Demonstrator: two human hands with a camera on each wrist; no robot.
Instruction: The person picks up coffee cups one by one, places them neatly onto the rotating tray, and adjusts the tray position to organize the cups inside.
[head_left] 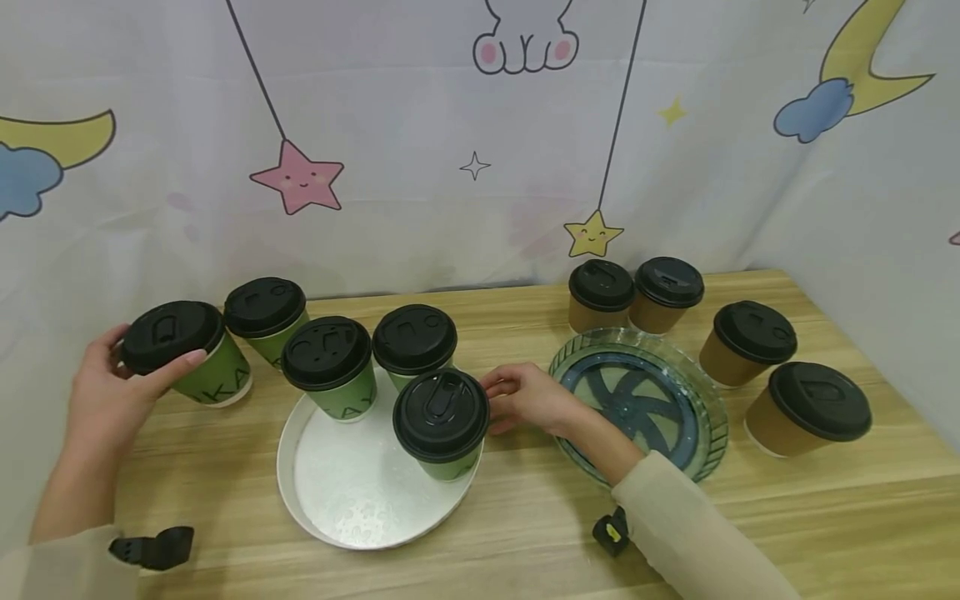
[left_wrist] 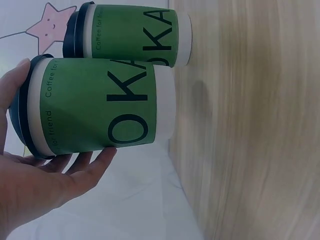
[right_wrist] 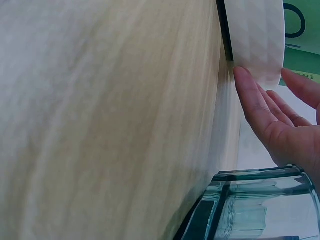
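A green paper coffee cup point(left_wrist: 95, 107) with a black lid is in my left hand point(head_left: 112, 387). The thumb and fingers curl round its upper part, near the lid. Whether its base touches the table I cannot tell. Close beside it stands another green cup point(left_wrist: 132, 35). My right hand point(head_left: 534, 398) is at the right side of the round white tray point(head_left: 300, 492). In the right wrist view its extended fingers point(right_wrist: 255, 97) are at the tray's outer wall. On the tray stand three lidded green cups, one front right point(head_left: 447, 468), one left point(head_left: 348, 398), one behind point(head_left: 405, 381).
Right of the tray lies a round, greenish clear dish point(head_left: 712, 408), partly under my right forearm. Several brown cups with black lids stand around it, among them one point(head_left: 783, 421) at the right. A printed cloth point(head_left: 420, 225) hangs behind the wooden table point(head_left: 517, 525).
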